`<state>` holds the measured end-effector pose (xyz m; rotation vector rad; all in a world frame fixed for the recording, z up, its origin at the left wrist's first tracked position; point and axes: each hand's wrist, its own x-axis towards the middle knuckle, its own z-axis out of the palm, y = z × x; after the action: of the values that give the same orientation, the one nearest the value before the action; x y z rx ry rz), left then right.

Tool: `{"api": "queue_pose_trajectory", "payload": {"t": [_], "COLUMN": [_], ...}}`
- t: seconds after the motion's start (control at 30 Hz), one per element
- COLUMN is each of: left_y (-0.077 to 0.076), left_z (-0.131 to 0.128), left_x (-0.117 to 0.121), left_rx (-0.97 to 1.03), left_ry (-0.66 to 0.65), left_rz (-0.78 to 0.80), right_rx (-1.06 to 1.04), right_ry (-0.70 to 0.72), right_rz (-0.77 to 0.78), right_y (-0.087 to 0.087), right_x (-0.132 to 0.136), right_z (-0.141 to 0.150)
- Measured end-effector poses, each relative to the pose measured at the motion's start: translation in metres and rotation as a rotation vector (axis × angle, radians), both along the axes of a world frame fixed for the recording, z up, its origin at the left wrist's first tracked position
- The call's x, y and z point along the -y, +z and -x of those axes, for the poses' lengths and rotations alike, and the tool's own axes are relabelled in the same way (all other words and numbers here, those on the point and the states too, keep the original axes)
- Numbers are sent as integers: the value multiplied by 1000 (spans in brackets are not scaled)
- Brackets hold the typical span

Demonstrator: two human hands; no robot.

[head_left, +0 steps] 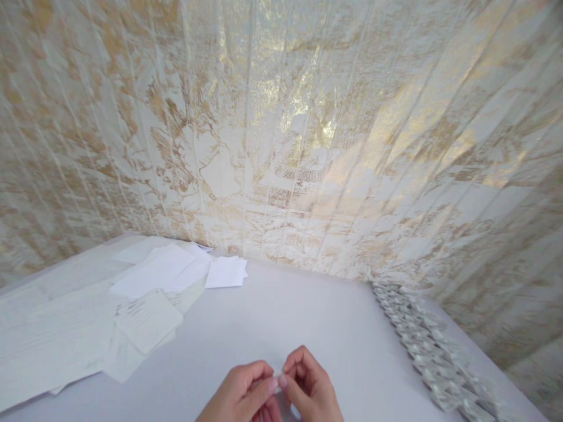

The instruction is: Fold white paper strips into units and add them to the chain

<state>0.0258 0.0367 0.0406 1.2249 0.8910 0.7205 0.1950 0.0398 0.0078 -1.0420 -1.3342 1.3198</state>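
My left hand (248, 390) and my right hand (310, 381) meet low in the middle of the head view, over the table. Thumbs and forefingers of both are closed on a small white piece (277, 375) that looks like folded paper. Most of it lies behind the fingertips, so its full shape is hidden. The other fingers of each hand curl inward. A little farther off lies a small stack of white paper squares (226, 272), touched by neither hand.
Loose paper sheets (57, 334) overlap across the table's left side, with brighter white sheets (158, 266) on top. Along the right edge run rows of small folded grey-white pieces (431, 351). A patterned gold-and-white curtain (281, 129) hangs behind the pale table (299, 310).
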Motion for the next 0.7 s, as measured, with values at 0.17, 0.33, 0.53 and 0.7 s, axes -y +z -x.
{"api": "queue_pose_trajectory", "payload": {"t": [0.17, 0.33, 0.53, 0.7], "left_y": [-6, -10, -12, -16], "left_z": [1, -1, -3, -3], "left_x": [1, 2, -2, -2], "left_rx": [4, 42, 53, 40], "left_ry": [0, -3, -36, -31], "left_rz": [0, 20, 13, 8], "right_rx": [-41, -26, -35, -44], "right_ry": [13, 8, -28, -17], "right_rz": [-6, -52, -72, -76], "right_y": [-1, 0, -2, -4], "right_x": [0, 2, 4, 4], "right_z": [1, 3, 5, 7]}}
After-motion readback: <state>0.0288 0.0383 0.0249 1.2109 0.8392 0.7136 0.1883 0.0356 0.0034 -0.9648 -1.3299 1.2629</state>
